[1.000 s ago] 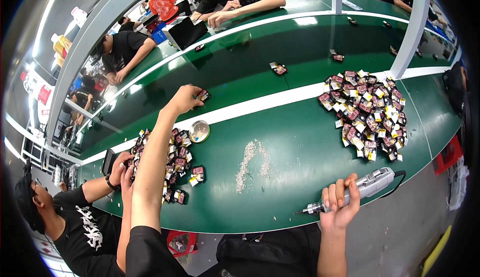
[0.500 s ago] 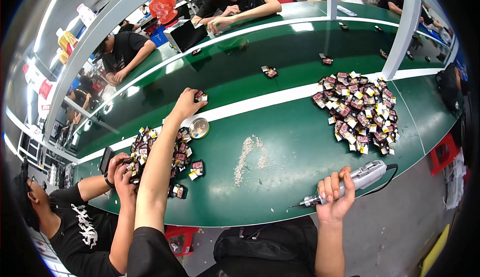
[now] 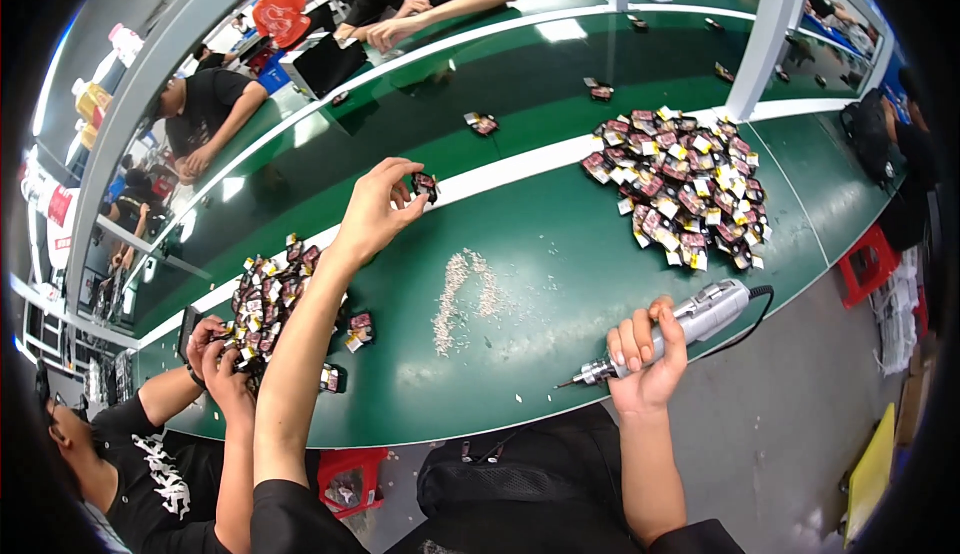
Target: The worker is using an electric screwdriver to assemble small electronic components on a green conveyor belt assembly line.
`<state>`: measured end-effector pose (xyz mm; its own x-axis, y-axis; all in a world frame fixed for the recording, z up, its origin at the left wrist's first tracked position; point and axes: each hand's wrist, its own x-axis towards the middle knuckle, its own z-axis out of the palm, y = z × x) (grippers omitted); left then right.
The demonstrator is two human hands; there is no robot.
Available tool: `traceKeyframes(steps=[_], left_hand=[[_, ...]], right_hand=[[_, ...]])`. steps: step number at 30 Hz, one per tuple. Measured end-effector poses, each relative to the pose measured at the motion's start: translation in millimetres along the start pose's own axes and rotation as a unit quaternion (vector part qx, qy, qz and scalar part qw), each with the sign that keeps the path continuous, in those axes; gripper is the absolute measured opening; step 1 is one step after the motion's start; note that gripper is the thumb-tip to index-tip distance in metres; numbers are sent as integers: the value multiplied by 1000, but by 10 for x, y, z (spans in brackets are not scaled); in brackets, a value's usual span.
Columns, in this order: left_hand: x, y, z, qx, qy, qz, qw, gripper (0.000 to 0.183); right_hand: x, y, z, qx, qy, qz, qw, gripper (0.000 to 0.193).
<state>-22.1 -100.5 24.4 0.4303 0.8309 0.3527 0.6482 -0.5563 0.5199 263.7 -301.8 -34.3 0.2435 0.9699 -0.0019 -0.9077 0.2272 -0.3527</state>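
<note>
My left hand (image 3: 378,212) reaches out over the bench and pinches a small black part (image 3: 425,188) with a reddish face at its fingertips. The part is held up in front of the white rail that edges the belt. My right hand (image 3: 645,359) is wrapped around a silver electric rotary tool (image 3: 712,310), its thin tip pointing left and its black cord running off to the right. Beneath my left forearm lies a heap of similar black parts (image 3: 262,304), partly hidden. Two loose parts, one of them this part (image 3: 360,330), lie to the right of that forearm.
A large heap of parts (image 3: 680,189) covers the right of the green bench (image 3: 530,354). White crumbs (image 3: 462,294) are scattered mid-bench. A co-worker's hands (image 3: 222,364) work at the left heap. Single parts (image 3: 481,124) sit on the belt; a grey post (image 3: 770,44) stands at right.
My left hand has moved right with the part, bringing it back from over the belt to the rail. My forearm now hides the round dish. The view has shifted; my right hand keeps its grip.
</note>
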Motion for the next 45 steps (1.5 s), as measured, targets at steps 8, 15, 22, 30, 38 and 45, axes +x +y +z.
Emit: traceKeyframes(steps=[8,15,22,30,38,45], left_hand=[[-484,1466,681,-125,-90,152,976,44],[-751,1498,1005,-68,-142,145,977,37],[-726,1620,1057,-17,-170,140,975,25],[-882,1675,1174,61,-108,234,964,33],[-1014,1739,1265,161,-62,325,930,37],[-1057,1765,1268,171,-80,293,937,37]], right_hand=[[-209,-188,11,31,4,-9,999,13],[-462,-325,-103,-24,-38,-9,999,14],[-570,-129,-119,-5,-45,62,997,12],[-656,90,-56,-15,8,99,995,4],[-629,145,4,-144,143,102,974,14],[-606,98,-90,-134,77,117,981,13]])
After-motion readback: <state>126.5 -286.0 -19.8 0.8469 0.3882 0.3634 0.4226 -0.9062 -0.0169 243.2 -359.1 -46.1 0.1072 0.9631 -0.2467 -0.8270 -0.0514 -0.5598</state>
